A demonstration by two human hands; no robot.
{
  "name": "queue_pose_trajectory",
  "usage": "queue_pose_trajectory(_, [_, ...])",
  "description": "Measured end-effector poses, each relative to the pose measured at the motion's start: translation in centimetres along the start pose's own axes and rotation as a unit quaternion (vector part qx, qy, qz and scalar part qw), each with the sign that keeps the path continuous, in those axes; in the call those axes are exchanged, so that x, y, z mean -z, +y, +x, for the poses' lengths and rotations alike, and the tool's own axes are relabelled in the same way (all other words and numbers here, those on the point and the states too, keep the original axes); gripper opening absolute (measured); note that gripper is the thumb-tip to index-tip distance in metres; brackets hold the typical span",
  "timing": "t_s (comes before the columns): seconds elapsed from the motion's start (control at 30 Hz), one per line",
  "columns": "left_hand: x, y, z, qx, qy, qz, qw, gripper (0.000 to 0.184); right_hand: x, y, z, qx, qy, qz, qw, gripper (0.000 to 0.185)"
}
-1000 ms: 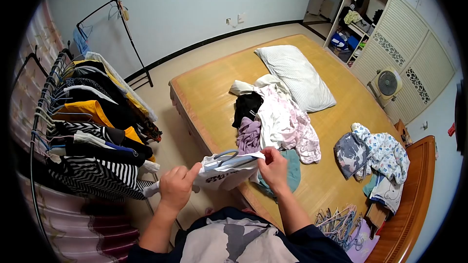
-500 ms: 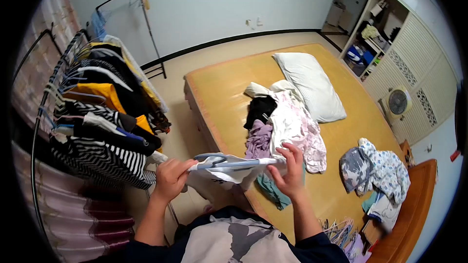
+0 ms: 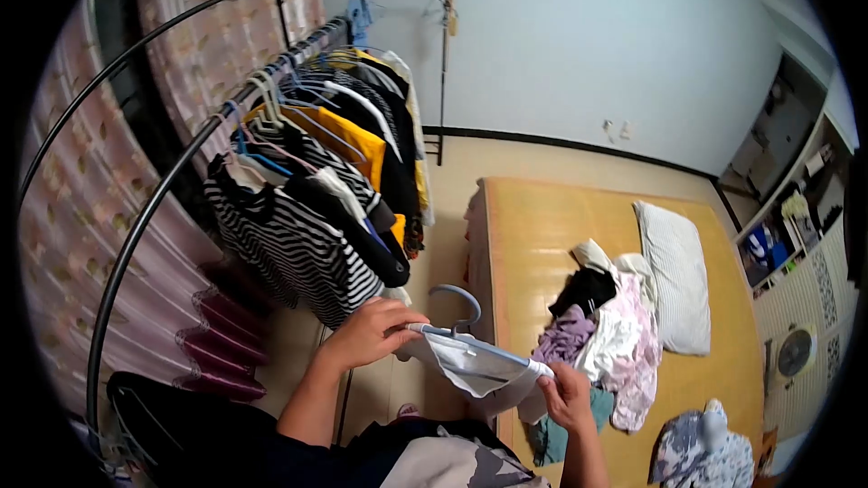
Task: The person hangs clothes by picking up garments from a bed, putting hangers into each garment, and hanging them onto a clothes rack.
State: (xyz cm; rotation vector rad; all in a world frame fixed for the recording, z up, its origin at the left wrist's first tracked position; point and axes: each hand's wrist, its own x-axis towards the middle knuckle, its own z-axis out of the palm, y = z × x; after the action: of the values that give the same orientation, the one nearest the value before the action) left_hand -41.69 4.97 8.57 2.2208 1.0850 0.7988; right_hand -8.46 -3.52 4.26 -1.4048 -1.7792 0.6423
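Left hand (image 3: 375, 333), nearer the clothes rack (image 3: 165, 190), and right hand (image 3: 570, 398) pinch opposite shoulders of the white top (image 3: 466, 372) between them; its blue hanger (image 3: 488, 349) slants down toward my right, hook (image 3: 476, 307) opening leftward.

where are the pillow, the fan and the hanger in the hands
pillow (image 3: 674, 276): head view, middle of its striped top
fan (image 3: 796, 352): head view, centre of its round front
hanger (image 3: 473, 341): head view, its blue bar below the hook
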Motion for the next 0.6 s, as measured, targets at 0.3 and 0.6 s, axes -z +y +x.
queue_pose_trajectory(0.3, [6.4, -0.9, -5.9, 0.052, 0.170, 0.020, 0.984, 0.032, -4.2, -3.5, 5.8, 0.059, -0.060, 0.081, 0.993, 0.024])
queue_pose_trajectory(0.6, [11.2, -2.9, -9.1, 0.085, 0.594, 0.201, 0.774, 0.034, -11.8, -12.4, 13.8, 0.143, -0.054, 0.122, 0.981, 0.021])
